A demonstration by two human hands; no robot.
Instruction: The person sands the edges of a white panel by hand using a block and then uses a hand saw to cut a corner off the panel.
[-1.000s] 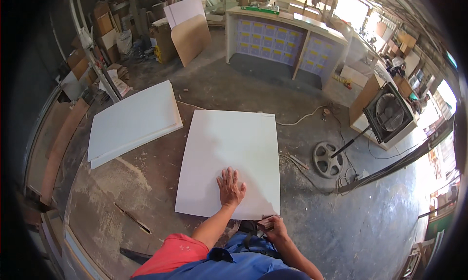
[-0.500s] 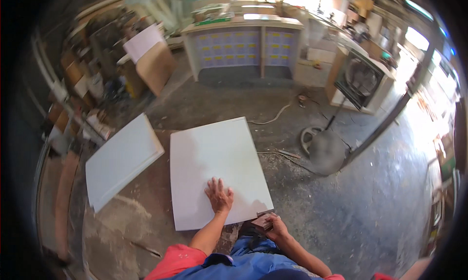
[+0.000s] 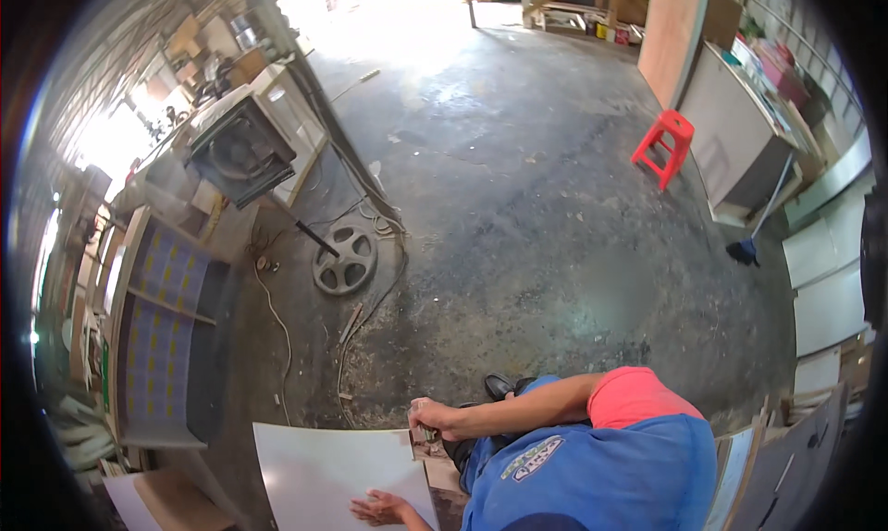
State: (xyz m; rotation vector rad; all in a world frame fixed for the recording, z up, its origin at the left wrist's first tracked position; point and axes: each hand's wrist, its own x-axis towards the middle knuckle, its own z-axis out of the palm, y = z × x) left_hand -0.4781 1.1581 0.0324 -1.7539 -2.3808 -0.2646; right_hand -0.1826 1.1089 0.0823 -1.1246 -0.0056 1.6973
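Note:
A flat white panel (image 3: 324,466) lies low in the view, partly cut off by the bottom edge. My left hand (image 3: 377,508) rests on its face, palm down and fingers spread. At the panel's near right corner, my right hand (image 3: 435,417) is closed around a small brown block (image 3: 426,434), mostly hidden by the fingers. The block is at the panel's edge; whether it touches cannot be made out.
A fan (image 3: 239,152) on a round spoked base (image 3: 345,261) stands ahead left, with cables (image 3: 344,364) trailing over the concrete floor. Left is an open cabinet (image 3: 153,318). To the right are a red stool (image 3: 664,150), a grey cabinet (image 3: 735,129) and a broom (image 3: 745,251).
The view has swung far to the right, so the panel now appears lower and the stool and broom have come in. My left hand stays flat on the panel; my right still grips the block.

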